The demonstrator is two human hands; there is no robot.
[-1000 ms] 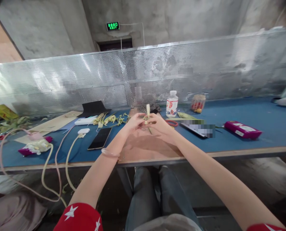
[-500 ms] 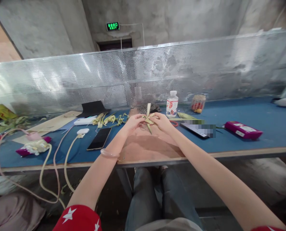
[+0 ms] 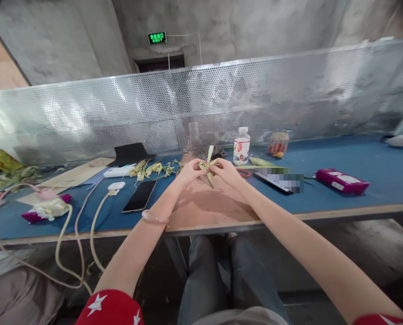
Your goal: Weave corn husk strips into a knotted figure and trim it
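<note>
Pale green and cream leaf strips [image 3: 209,179], folded or woven together, are pinched between my two hands above the bare brown patch of the table. My left hand [image 3: 190,173] has its fingers closed on the left side of the strips. From the right, my right hand [image 3: 227,171] grips them with thumb and fingers. One light strip stands up between the hands, and a greener end points down toward me. The fingertips partly cover the middle of the piece. A red ring-shaped thing [image 3: 245,173] lies just right of my right hand.
Left on the blue tabletop [image 3: 174,203] are a dark phone [image 3: 139,196], withered leaf scraps [image 3: 156,169] and cables with a white plug [image 3: 116,186]. To the right stand a white bottle [image 3: 241,146], a jar [image 3: 278,145], another phone [image 3: 272,181] and a purple packet [image 3: 342,181].
My fingers have shifted slightly on the leaf strips, and the upright strip leans a little more to the right. Both hands stay in nearly the same place.
</note>
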